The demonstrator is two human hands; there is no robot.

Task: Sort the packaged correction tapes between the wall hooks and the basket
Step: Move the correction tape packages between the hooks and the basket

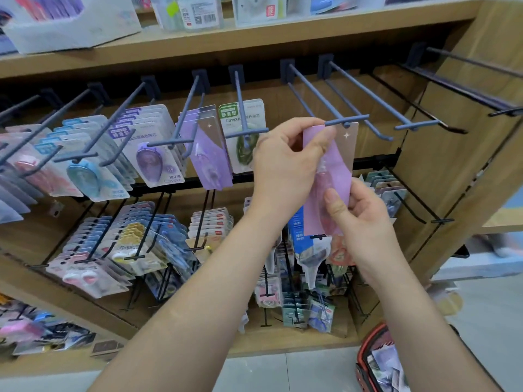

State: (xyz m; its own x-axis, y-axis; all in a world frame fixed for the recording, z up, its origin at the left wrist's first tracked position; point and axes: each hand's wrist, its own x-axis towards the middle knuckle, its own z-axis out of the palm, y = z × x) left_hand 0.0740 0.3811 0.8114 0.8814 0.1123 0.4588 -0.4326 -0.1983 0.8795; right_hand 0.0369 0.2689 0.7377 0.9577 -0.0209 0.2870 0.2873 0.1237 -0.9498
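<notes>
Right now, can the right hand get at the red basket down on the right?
Probably yes. The red basket sits below the right hand with nothing between them. That hand pinches the pink pack, though, so it must let go or carry it down.

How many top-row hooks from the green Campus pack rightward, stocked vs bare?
Stocked, with green pack: 1
At its hook tip, pink pack pinched by left hand and right hand: 1
Empty, bare hooks: 2
Total: 4
</notes>
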